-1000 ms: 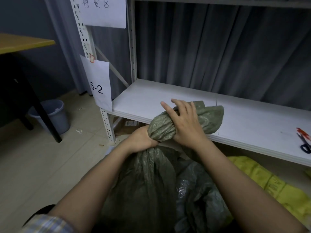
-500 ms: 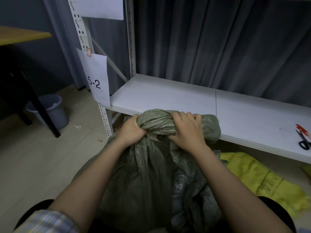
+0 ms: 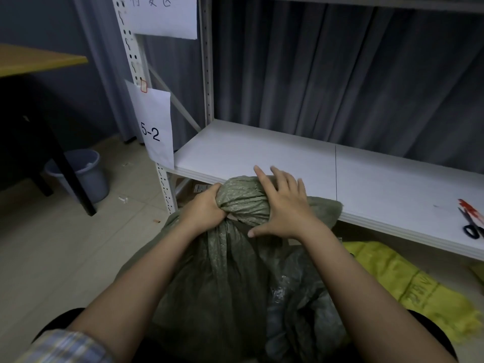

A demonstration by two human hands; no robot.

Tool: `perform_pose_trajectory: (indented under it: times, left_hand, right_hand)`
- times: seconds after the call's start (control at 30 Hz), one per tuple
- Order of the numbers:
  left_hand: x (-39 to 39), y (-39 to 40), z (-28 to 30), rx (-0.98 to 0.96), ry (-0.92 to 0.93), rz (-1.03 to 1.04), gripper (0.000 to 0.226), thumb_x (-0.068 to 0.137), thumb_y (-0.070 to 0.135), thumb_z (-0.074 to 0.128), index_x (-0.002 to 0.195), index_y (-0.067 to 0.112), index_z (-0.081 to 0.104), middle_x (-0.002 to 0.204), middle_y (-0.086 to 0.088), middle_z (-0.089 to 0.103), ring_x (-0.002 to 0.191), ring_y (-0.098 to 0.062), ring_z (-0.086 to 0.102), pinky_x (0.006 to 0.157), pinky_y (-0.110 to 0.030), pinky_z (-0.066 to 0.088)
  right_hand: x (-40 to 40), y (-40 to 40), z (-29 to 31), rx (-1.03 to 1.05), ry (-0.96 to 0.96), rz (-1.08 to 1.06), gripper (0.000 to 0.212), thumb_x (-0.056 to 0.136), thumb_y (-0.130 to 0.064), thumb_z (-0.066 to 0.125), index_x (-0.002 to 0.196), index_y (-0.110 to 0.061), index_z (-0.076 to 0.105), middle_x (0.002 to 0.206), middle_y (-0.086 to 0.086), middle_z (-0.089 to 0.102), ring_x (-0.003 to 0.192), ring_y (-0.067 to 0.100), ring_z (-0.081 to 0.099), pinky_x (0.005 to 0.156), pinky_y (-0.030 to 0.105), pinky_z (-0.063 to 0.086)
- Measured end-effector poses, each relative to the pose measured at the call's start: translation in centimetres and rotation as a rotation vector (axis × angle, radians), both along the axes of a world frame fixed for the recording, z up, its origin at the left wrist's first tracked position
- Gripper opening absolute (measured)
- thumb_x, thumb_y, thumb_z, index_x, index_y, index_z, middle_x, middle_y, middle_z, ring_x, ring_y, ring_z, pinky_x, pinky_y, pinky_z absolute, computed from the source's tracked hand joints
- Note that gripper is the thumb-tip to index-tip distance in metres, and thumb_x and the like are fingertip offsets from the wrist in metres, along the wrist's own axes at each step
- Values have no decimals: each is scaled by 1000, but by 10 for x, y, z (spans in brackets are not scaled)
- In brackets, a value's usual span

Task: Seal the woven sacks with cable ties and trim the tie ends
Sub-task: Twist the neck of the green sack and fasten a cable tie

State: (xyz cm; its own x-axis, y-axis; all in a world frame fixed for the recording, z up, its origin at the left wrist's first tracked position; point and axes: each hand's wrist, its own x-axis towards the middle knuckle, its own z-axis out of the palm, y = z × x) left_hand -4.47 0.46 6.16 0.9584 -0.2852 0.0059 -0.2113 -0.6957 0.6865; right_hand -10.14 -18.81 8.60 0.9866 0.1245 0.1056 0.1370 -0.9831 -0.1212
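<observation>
Left hand is squeezing the gathered neck of the dull green woven sack while the right hand is lying spread-fingered at its 3 o'clock, so I'd be keeping that twist tight for the tie.

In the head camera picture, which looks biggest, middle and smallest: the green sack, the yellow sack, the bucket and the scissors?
1. Green sack, though it is nearest the camera.
2. Yellow sack, partly hidden.
3. Bucket, farther off and partly behind a table leg, so its rank against the yellow sack is unsure.
4. Scissors, cut off by the frame edge.
</observation>
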Motion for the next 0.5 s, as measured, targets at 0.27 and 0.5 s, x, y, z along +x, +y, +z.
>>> perform_pose_trajectory:
  times: [0.27,0.5]
  left_hand:
    - [-13,4,2,19,12,-239,46,71,38,69,114,33,54,109,4,66,102,-16,62,90,-36,49]
    - [-14,8,-7,-129,97,-262,117,44,64,82,139,51,16,142,7,44,131,-13,42,110,-41,36]
  right_hand:
    - [9,6,-8,24,-1,107,55,80,-48,61,127,-25,43,122,1,62,112,26,57,94,37,42]
    - [10,7,9,-58,-231,34,20,85,-36,55,96,-19,57,96,3,65,91,29,61,69,33,39]
